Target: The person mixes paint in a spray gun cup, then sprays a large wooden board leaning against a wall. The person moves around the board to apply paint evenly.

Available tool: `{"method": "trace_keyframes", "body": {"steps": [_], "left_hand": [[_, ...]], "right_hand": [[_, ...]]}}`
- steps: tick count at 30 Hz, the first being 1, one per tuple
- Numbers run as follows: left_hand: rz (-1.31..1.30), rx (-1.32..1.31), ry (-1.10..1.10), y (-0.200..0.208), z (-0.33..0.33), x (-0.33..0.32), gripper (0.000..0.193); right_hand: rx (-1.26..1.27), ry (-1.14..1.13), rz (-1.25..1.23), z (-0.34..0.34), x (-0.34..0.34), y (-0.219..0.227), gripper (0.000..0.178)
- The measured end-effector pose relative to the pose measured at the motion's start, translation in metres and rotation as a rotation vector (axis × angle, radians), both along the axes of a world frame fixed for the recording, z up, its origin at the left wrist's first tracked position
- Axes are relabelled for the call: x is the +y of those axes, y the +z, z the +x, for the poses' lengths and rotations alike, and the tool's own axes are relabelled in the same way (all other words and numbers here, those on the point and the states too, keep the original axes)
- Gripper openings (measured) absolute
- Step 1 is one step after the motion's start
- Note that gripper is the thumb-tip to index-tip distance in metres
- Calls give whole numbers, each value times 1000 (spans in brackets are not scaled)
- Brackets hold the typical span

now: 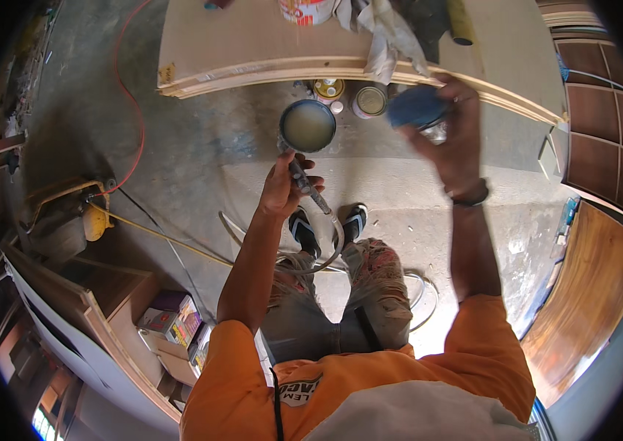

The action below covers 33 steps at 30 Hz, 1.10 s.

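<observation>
My left hand is wrapped round the handle of a spray gun with a hose at its lower end. The gun's round, dark-rimmed cup faces up, uncovered, with a pale, cloudy liquid inside. To the right, my right hand grips a round blue lid between thumb and fingers, apart from the cup. Both the lid and that hand are smeared by motion. On the floor beyond the cup stand a yellow-topped can and a second round can.
Ahead is a stack of wooden boards carrying a bucket and a crumpled pale cloth. A pale hose loops by my legs. At left lie a red hose and a yellow machine. A polished wood panel stands right.
</observation>
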State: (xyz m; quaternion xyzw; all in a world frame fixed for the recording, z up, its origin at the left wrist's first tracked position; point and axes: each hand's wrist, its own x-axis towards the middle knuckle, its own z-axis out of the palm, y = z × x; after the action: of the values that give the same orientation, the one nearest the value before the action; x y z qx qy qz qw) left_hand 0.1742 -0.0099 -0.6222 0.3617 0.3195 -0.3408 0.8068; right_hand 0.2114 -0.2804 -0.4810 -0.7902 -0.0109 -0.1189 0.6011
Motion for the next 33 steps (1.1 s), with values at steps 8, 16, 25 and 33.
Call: {"method": "trace_keyframes", "body": {"steps": [8, 16, 25, 33], "left_hand": [[-43, -107, -194, 159, 4, 20, 36], [15, -127, -433, 258, -13, 19, 39], [118, -159, -848, 321, -75, -44, 43], [-36, -314, -1096, 315, -163, -138, 42]], "right_hand": [[-102, 63, -255, -28, 95, 122, 44], [-87, -32, -587, -96, 102, 212, 41], [315, -57, -881, -203, 41, 286, 75], [243, -302, -797, -350, -39, 299, 68]]}}
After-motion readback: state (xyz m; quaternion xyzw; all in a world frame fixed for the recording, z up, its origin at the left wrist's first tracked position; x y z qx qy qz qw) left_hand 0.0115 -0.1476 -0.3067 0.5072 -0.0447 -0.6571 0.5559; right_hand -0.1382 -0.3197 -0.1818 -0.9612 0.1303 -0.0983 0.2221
